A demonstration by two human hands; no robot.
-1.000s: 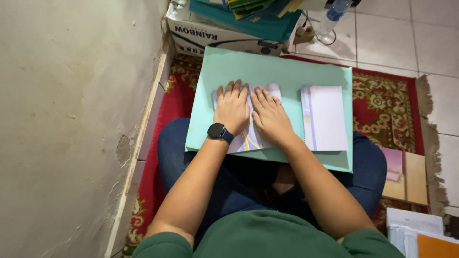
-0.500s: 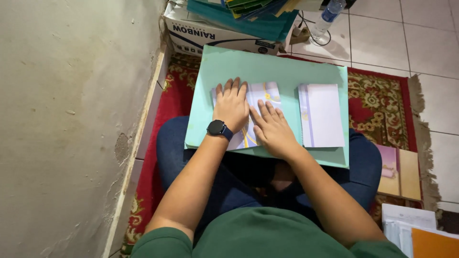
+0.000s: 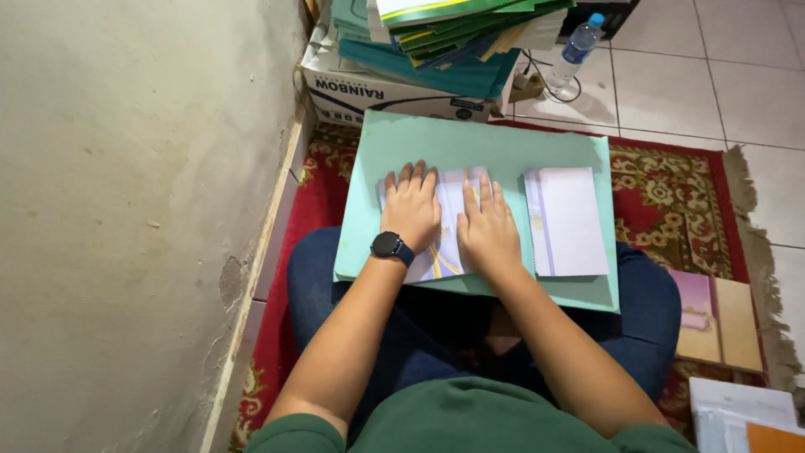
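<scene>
A person in a green top sits cross-legged in dark blue trousers, with a large pale green board point(image 3: 470, 147) resting across the lap. Both hands lie flat on a white card with purple and yellow stripes point(image 3: 449, 231), which sits on the left half of the board. The left hand point(image 3: 411, 210), with a black watch point(image 3: 390, 246) at the wrist, presses palm-down on the card's left part, fingers straight and close together. The right hand point(image 3: 488, 231) presses just beside it on the card's right part, fingers spread a little — neither hand grasps anything, both are open and flat.

Just to the right of the right hand, on the same board, lies a second white card with a purple stripe along its left edge point(image 3: 570, 221), apart from the first.

Under the person lies a red patterned rug point(image 3: 671, 189). On it at the right lie a pink sheet and a tan sheet point(image 3: 717, 315), side by side.

Beyond the board stands a white cardboard box point(image 3: 394, 88) — on top of it a pile of teal and green folders point(image 3: 453, 38). A clear plastic bottle with a blue cap point(image 3: 576, 49) stands on the tiled floor to its right. A rough plaster wall point(image 3: 126, 210) fills the left side.
</scene>
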